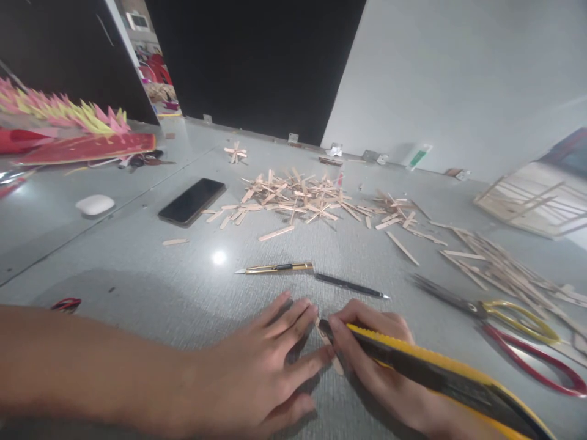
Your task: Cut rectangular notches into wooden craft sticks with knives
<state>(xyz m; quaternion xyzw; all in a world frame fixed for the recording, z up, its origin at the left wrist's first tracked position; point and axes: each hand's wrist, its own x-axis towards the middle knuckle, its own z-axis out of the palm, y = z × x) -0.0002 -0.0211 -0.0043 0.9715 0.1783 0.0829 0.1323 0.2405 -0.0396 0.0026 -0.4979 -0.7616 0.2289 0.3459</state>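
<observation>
My left hand (275,360) lies with its fingers spread, their tips pressing a small wooden stick (338,365) against the grey table. In my right hand (376,360) is a yellow and black utility knife (431,366), its front end on the stick beside my left fingertips. My fingers partly cover the stick, and the blade itself is hard to make out. Just beyond my hands lie a slim gold craft knife (279,267) and a black pen (351,285). To the right rest scissors (477,310) with one yellow and one red handle.
A loose pile of short wooden pieces (293,192) spreads across the table's middle, with longer strips (499,263) at right. Further left are a black phone (192,201) and a white case (95,205). A stick frame (536,198) stands at far right.
</observation>
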